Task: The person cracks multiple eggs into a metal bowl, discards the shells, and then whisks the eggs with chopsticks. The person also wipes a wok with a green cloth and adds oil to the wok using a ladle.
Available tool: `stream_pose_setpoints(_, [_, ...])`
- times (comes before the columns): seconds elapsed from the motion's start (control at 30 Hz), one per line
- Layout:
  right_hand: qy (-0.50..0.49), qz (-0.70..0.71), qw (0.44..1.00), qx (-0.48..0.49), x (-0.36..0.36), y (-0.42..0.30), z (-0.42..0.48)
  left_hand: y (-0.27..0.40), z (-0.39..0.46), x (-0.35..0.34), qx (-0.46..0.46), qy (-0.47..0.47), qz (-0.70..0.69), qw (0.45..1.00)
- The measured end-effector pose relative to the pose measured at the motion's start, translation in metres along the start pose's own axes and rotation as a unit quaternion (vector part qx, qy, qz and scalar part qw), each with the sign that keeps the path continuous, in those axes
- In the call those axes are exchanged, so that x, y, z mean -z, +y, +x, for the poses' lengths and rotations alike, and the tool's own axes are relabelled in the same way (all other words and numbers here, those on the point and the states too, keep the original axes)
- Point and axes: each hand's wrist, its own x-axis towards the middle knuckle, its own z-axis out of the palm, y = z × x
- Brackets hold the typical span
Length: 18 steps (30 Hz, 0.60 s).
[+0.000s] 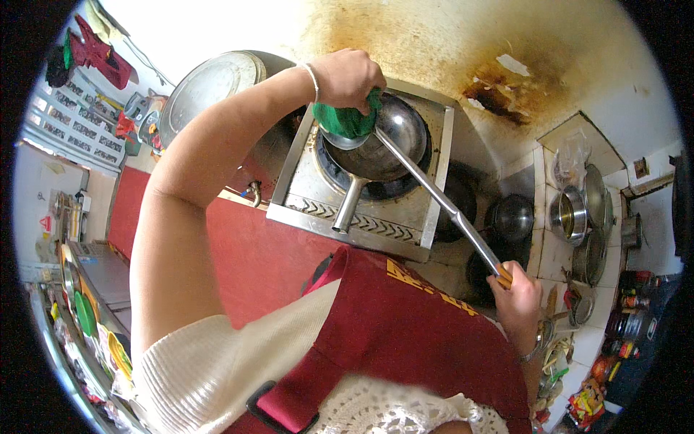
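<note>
My left hand (347,78), with a white bracelet at the wrist, grips a green scrubbing cloth (344,120). The cloth lies against the metal bowl of a long-handled ladle (428,184), hiding much of that bowl. My right hand (518,290) is closed around the wooden end of the ladle's handle, low on the right. Beneath the ladle's bowl, a steel wok (404,127) rests on the burner of a stainless steel stove (295,190). The wok's hollow metal handle (349,206) points towards me. My left hand covers part of the wok's far rim.
A large round metal lid (209,89) stands left of the stove, near a brass tap (255,192). Dark woks (509,217) sit low on the right. A tiled counter there holds a steel pot (568,214). Behind the stove rises a stained wall (434,43).
</note>
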Motion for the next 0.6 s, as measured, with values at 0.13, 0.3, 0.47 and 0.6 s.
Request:
stream_pose_setpoints(0.13, [-0.075, 0.065, 0.994, -0.049, 0.002, 0.014, -0.01, -0.008, -0.023, -0.012, 0.184, 0.095, -0.33, 0.921])
stream_pose_setpoints(0.3, [-0.107, 0.068, 0.989, -0.075, -0.004, 0.023, -0.01, 0.008, -0.04, -0.056, 0.248, 0.272, -0.589, 0.719])
stream_pose_setpoints(0.47, [-0.128, 0.087, 0.981, -0.12, -0.006, 0.021, -0.006, 0.038, -0.052, -0.073, 0.302, 0.362, -0.681, 0.561])
stream_pose_setpoints(0.6, [-0.166, 0.069, 0.982, -0.059, -0.021, 0.017, -0.002, 0.051, -0.028, -0.1, 0.362, 0.464, -0.736, 0.335])
